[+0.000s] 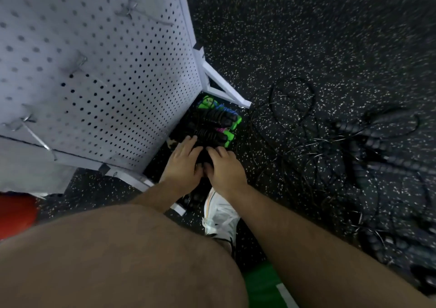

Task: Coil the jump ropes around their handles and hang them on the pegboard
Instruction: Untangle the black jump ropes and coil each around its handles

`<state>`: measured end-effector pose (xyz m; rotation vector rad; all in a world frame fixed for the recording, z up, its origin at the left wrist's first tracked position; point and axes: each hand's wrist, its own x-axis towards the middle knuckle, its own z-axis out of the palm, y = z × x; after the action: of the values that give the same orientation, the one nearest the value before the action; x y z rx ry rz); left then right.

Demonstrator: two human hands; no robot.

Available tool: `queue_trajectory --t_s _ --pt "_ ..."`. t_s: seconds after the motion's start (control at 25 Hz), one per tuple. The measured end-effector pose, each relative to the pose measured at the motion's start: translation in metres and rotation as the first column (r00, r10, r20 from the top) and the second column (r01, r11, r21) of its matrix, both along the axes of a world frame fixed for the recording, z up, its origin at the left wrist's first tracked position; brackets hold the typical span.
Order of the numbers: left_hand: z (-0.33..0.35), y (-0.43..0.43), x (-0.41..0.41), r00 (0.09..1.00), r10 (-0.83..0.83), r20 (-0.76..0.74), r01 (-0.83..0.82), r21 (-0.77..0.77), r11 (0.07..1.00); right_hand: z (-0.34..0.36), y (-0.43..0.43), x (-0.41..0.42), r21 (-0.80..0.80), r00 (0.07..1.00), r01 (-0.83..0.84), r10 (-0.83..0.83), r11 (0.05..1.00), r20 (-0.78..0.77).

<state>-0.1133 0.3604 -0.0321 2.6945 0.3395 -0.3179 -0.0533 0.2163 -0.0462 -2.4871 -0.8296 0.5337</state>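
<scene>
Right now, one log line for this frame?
left hand: on black rope bundle | right hand: on same bundle | grip: unclear | coiled pile: at pegboard foot | loose ropes: tangled on floor, right

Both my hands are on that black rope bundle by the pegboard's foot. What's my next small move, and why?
Probably lift the black bundle with left hand and right hand toward a hook on the pegboard: the hooks in view look bare, and coiled ropes lie piled on the floor.

White sneaker [220,215] on speckled black floor [306,36], red object [16,211] left, green patch [259,281] below.
</scene>
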Motion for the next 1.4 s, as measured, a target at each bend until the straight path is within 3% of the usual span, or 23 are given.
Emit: queue_trajectory --t_s 0.4,0.52,0.68,0.8,0.92,1.2,1.28,1.4 --pt "0.005 -0.137 0.083 0.932 -0.362 0.027 0.363 -0.088 0.928 0.024 -0.157 0.049 -0.083 0.960 0.233 -0.243 0.969 -0.140" --pt "-0.002 -0.191 0.108 0.843 -0.538 -0.012 0.534 -0.104 0.839 0.026 -0.223 0.063 -0.188 0.936 0.235 -0.274 0.954 -0.220" --pt "-0.019 -0.252 0.133 0.681 -0.720 -0.131 0.713 -0.108 0.693 0.014 -0.291 0.058 -0.322 0.905 0.290 -0.367 0.901 -0.214" --pt "-0.035 -0.279 0.138 0.585 -0.766 -0.266 0.778 -0.080 0.623 0.005 -0.318 0.047 -0.470 0.888 0.275 -0.409 0.838 -0.209" --pt "-0.049 -0.286 0.138 0.538 -0.763 -0.358 0.799 -0.071 0.597 -0.003 -0.330 0.037 -0.521 0.888 0.192 -0.373 0.832 -0.268" --pt "-0.058 -0.276 0.130 0.561 -0.787 -0.258 0.808 -0.038 0.588 -0.008 -0.331 0.039 -0.412 0.857 0.404 -0.496 0.817 -0.141" --pt "-0.050 -0.279 0.129 0.608 -0.766 -0.209 0.762 -0.118 0.637 0.000 -0.333 0.042 -0.298 0.811 0.505 -0.563 0.810 -0.157" --pt "-0.031 -0.288 0.132 0.697 -0.688 -0.201 0.599 -0.365 0.713 0.026 -0.332 0.052 -0.075 0.744 0.637 -0.637 0.767 -0.200"
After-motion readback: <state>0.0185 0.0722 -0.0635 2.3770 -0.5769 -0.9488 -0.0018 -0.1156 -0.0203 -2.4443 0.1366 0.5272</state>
